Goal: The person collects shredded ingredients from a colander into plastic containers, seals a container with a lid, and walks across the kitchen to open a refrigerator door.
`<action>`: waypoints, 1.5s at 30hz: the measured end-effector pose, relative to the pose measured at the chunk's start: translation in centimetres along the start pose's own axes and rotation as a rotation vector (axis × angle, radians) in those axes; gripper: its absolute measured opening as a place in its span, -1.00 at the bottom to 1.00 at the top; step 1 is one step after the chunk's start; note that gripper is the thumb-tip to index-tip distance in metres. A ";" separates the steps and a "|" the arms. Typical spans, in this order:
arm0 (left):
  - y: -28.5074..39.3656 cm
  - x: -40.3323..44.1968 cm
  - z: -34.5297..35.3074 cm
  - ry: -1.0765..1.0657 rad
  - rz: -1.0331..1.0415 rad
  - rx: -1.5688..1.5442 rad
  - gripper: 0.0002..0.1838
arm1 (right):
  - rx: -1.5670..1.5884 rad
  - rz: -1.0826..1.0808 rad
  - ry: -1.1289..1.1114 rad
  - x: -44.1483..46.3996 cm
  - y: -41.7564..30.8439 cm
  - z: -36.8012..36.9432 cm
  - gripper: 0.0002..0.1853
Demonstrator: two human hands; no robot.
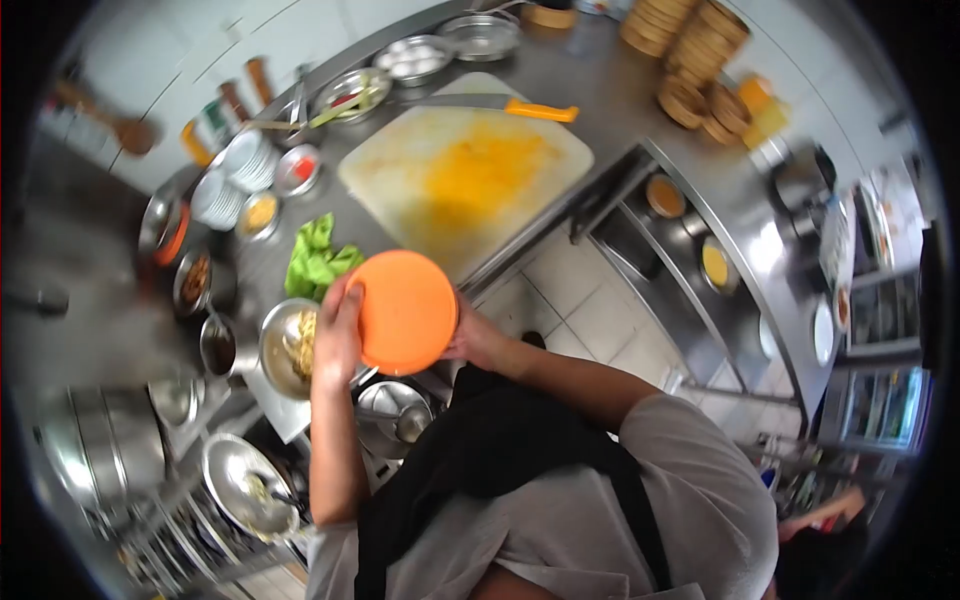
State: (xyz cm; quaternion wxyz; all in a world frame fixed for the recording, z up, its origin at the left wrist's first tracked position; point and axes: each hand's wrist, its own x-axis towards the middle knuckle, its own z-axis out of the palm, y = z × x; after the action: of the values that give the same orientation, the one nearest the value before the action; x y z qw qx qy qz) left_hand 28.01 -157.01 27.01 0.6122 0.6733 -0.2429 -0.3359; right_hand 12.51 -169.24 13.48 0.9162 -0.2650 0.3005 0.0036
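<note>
My left hand grips the left edge of a round orange disc, smooth like a plastic lid or the base of a shallow bowl; I cannot tell which. My right hand is at its right edge, with most of the fingers hidden behind it. Just beyond the left hand, a metal bowl holds pale yellow shreds, partly covered by that hand. A crumpled bright green cloth or leaf lies on the counter above the disc. Further back is a white cutting board with yellow-orange stains.
A yellow-handled knife lies across the board's far end. Bowls of eggs and chopped food line the back, beside stacked white cups. Bamboo steamers stand far right. A wok sits lower left, and another person's arm shows lower right.
</note>
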 end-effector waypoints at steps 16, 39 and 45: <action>1.7 -1.7 17.5 -0.818 0.406 0.437 -0.62 | 0.140 -0.177 -0.326 -13.2 -1.1 -15.0 -0.50; -11.3 -6.8 -9.3 0.720 -0.074 0.144 -0.59 | 0.485 -0.844 0.148 -39.6 11.2 -28.8 -0.55; -5.2 -6.6 9.1 0.114 -0.045 0.254 -0.73 | 0.467 -0.957 0.320 -44.9 15.1 -31.7 -0.56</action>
State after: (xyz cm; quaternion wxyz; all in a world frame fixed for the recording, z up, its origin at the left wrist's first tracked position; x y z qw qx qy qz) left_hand 16.42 -157.44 22.72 0.5272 0.7686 -0.2330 -0.2774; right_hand -44.16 -164.87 9.41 0.7931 -0.1590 0.2748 -0.5198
